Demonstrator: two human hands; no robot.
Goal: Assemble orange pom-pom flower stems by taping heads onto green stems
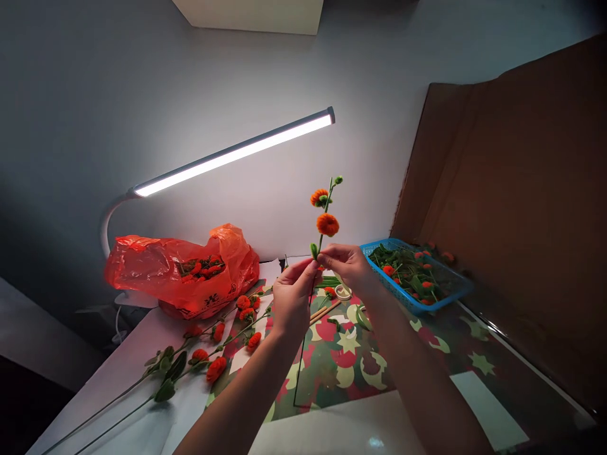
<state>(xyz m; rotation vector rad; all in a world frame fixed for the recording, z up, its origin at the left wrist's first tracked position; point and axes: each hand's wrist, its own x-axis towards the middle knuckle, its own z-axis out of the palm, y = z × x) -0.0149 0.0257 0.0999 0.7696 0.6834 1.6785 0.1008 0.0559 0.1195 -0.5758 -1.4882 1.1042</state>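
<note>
Upright in the middle of the view stands a flower stem with two orange fuzzy blooms, a green bud at its tip and a small green leaf lower down. My left hand pinches the stem just below that leaf. The fingertips of my right hand are closed on the stem beside the leaf, close to my left fingertips. Below my hands the thin dark stem runs down over the patterned mat.
Finished-looking orange flower stems lie at the left. Behind them is a red plastic bag of flowers, under a lit lamp. A blue basket of flowers and leaves stands right, by brown cardboard. Tape and sticks lie mid-table.
</note>
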